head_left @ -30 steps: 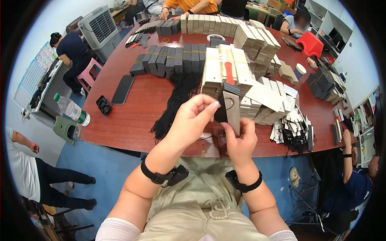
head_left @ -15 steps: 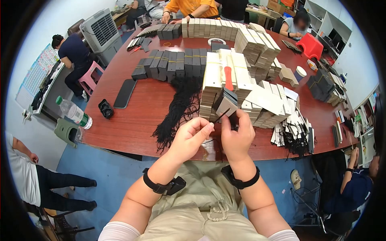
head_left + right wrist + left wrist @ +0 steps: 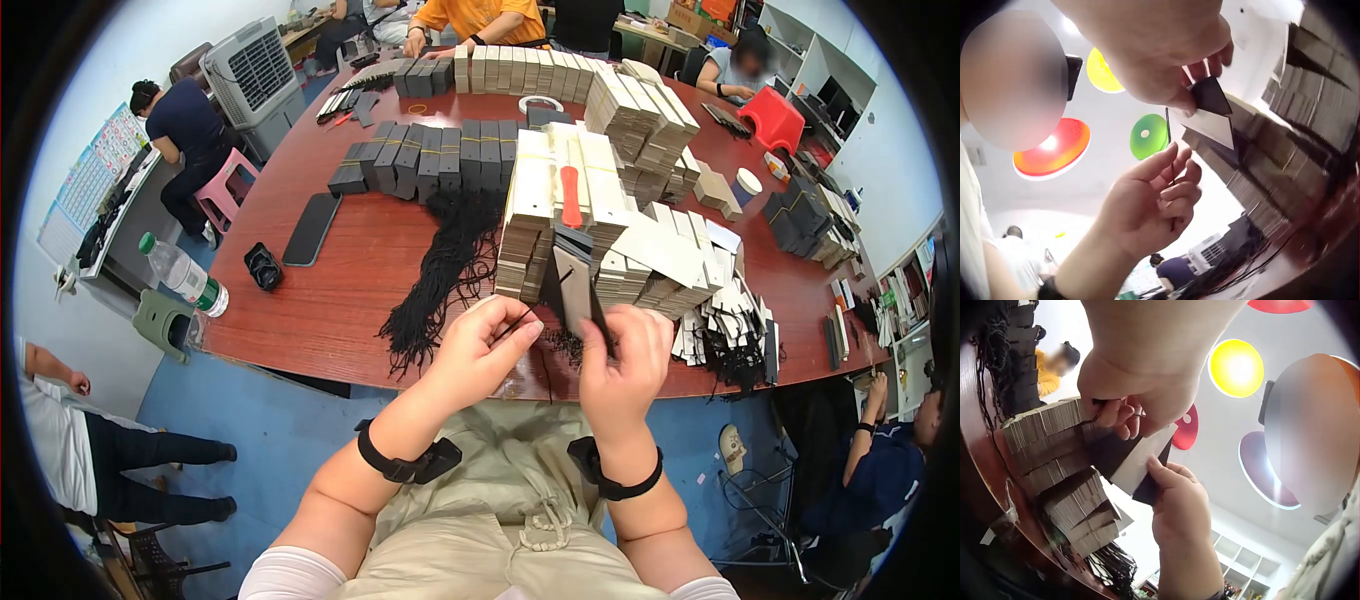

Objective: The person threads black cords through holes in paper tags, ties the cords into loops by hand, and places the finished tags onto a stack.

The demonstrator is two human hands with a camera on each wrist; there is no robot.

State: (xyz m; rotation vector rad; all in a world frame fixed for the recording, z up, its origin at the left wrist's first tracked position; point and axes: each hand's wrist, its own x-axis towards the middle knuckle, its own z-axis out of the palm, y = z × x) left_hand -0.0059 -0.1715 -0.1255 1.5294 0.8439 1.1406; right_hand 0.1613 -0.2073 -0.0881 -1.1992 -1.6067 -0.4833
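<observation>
Near the table's front edge, my left hand point(image 3: 480, 345) pinches a thin black cord point(image 3: 1169, 128) between thumb and fingers. My right hand point(image 3: 628, 365) grips the lower end of a few flat cards, black ones and a pale card point(image 3: 574, 290), with the thumb on the pale face. A short dark piece of cord shows at the pale card's upper end. In the left wrist view the pale card point(image 3: 1141, 462) lies against a black card point(image 3: 1145, 490). Behind the hands, a bundle of loose black cords point(image 3: 440, 275) lies on the table.
Tall banded stacks of pale cards point(image 3: 530, 195) stand just beyond the hands, a red-handled tool point(image 3: 570, 195) on top. Banded black card stacks point(image 3: 430, 160) line up behind the cords. Corded tags point(image 3: 735, 335) pile at right. A phone point(image 3: 312, 230) and a bottle point(image 3: 185, 275) are left.
My left hand has come down from the cards to below them, holding cord. My right hand has shifted right, and the cards have tilted, then swung upright again.
</observation>
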